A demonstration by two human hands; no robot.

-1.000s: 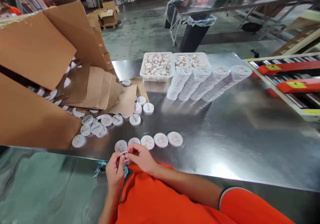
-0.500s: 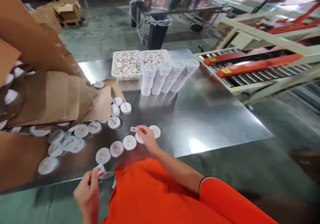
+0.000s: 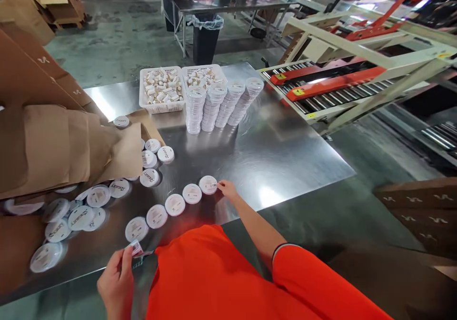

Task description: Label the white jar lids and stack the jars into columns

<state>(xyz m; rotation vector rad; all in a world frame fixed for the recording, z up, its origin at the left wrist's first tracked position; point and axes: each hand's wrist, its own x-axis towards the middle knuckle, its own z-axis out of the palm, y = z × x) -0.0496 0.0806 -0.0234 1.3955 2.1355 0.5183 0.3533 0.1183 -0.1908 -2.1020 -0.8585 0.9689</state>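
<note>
Several round white lidded tubs (image 3: 174,205) lie in a slanting row on the metal table near its front edge. At the row's right end, my right hand (image 3: 228,191) pinches a small clear label (image 3: 214,185) against the top of the last tub (image 3: 207,185). My left hand (image 3: 117,275), low at the table's front edge, grips a small pack of printed labels (image 3: 136,248) between thumb and fingers. The first tub of the row (image 3: 136,228) lies just above that pack. Loose tubs (image 3: 81,218), some lettered, are heaped at the left.
Brown cardboard (image 3: 67,144) covers the table's left side. Behind stand two white baskets (image 3: 144,105) of small white-and-gold pieces and several tall stacks of clear-wrapped discs (image 3: 195,110). A roller conveyor (image 3: 321,96) stands off the right edge, cartons (image 3: 417,210) lower right.
My right hand has moved from above the row to the right-end tub, bringing the label onto its top. My left hand still holds the label pack. The view has shifted rightward.
</note>
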